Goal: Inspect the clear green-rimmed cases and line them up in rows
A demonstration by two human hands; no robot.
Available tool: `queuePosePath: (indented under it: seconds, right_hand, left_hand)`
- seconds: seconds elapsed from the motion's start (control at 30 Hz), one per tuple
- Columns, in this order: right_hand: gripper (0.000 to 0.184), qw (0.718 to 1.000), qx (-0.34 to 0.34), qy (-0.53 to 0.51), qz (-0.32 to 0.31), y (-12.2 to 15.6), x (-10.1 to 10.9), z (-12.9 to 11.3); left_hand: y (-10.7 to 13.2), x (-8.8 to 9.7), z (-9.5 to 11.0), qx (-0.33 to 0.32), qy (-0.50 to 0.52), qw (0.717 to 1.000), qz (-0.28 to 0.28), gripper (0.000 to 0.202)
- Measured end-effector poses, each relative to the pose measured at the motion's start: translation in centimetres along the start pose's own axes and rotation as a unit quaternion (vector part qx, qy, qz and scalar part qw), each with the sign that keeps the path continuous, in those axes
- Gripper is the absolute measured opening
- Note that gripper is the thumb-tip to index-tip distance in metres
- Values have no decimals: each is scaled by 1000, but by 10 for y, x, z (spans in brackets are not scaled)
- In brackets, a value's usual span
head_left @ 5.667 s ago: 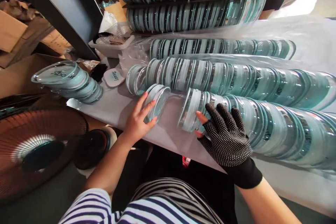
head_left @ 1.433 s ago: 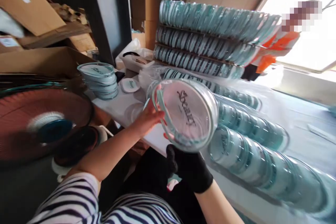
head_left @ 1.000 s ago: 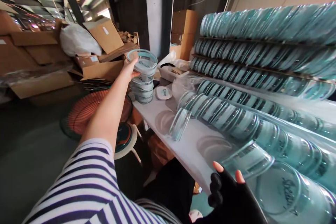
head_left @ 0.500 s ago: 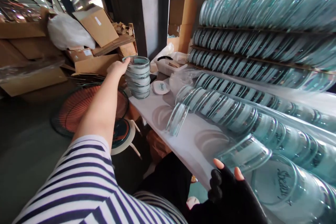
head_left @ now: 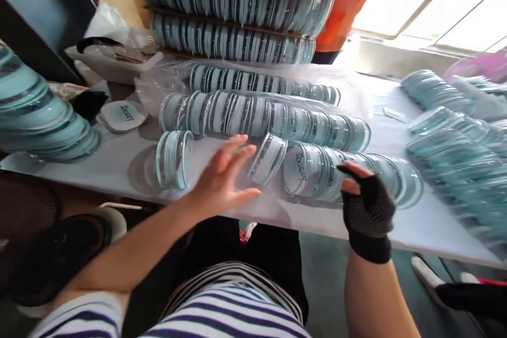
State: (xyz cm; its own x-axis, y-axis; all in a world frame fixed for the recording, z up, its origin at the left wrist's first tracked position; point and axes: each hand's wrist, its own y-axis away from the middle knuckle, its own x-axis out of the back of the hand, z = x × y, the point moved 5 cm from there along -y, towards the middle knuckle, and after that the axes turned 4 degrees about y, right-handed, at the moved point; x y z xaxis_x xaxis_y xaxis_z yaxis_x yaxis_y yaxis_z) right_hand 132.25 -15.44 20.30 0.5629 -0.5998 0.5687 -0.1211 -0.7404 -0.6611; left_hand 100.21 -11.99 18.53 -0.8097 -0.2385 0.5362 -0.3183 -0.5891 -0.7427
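Observation:
My bare left hand (head_left: 222,177) is open, fingers spread, just left of a tilted clear round container (head_left: 270,159). My right hand (head_left: 366,195), in a black fingerless glove, is at the front row of clear round containers (head_left: 312,169), thumb and forefinger a little apart; it partly covers the row. The row's left end has dark lettering on its face. Farther left, a short set of the same containers (head_left: 173,160) stands on edge by itself. Behind lies a longer row of them (head_left: 253,116).
A tall stack of containers (head_left: 39,111) stands at the left table end, beside white lettered discs (head_left: 122,115) and a white basket (head_left: 114,63). Tiers of containers (head_left: 237,5) rise at the back. More piles (head_left: 467,158) fill the right side. Another person's foot (head_left: 428,273) shows below the table.
My left hand has let go of the stack at the left and moved right over the table. The view has turned right; my right hand is now at the front row.

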Motion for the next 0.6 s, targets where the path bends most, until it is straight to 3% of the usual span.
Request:
queuePosePath:
  seconds: [0.07, 0.1, 0.13, 0.2, 0.33, 0.43, 0.5, 0.53, 0.6]
  right_hand:
    - [49, 986, 29, 131, 96, -7, 21, 28]
    - [57, 977, 24, 178, 118, -9, 29, 45]
    - [65, 969, 7, 211, 128, -10, 36, 63]
    - [74, 959, -36, 248, 134, -9, 49, 98]
    - [76, 942, -137, 264, 155, -2, 68, 159]
    - [70, 907, -298, 237, 179, 5, 71, 200]
    - [71, 890, -355, 215, 188, 6, 68, 217]
    - [72, 886, -364, 212, 192, 5, 67, 222]
    - [75, 879, -379, 217, 190, 7, 64, 226]
  left_hand:
    - [8, -72, 6, 87, 9, 995, -39, 121]
    - [10, -98, 4, 121, 17, 991, -52, 122]
    - [11, -115, -1, 153, 30, 986, -55, 119]
    - [14, -128, -16, 191, 66, 978, -53, 104]
    - [28, -96, -46, 253, 198, 946, 29, 86]
    - [44, -71, -59, 321, 366, 869, 88, 76]
    - [52, -59, -57, 337, 409, 841, 111, 74]
    - [56, -53, -54, 331, 396, 848, 122, 75]
    - [60, -42, -44, 292, 303, 896, 143, 82]
